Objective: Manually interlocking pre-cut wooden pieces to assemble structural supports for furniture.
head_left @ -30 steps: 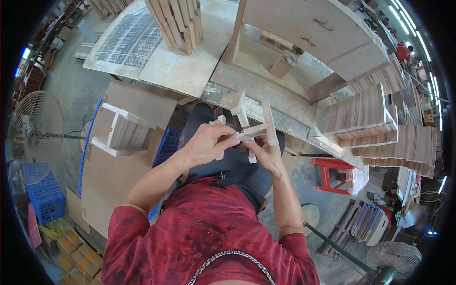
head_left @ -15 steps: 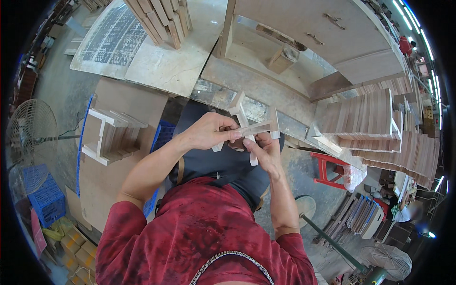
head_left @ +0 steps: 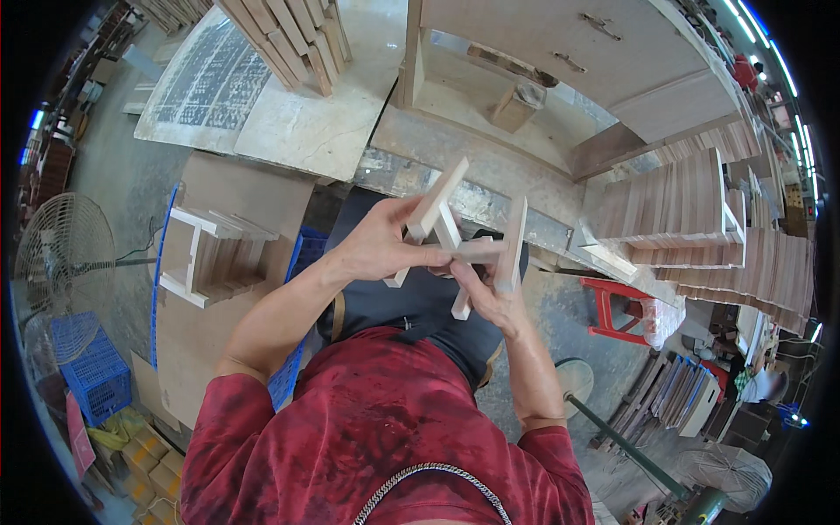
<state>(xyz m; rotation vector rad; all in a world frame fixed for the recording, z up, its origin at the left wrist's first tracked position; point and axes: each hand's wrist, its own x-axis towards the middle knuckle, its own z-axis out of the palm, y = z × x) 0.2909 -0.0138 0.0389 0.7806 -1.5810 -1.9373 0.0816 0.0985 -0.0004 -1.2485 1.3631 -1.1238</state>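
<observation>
Curling partly closed, the left hand [head_left: 378,247] holds the wooden frame [head_left: 449,231] over the lap [head_left: 394,311] by its left bar [head_left: 440,198], whose long axis slants away and rightward. Crosspieces [head_left: 481,252] meet between the hands. The right hand [head_left: 492,297], fingers partly hidden, closes on the right bar [head_left: 514,243], pointing away from the body, leaning slightly right.

A blotchy red T-shirt [head_left: 385,411], dark trousers [head_left: 376,306] and a braided cord [head_left: 435,466] are worn.
</observation>
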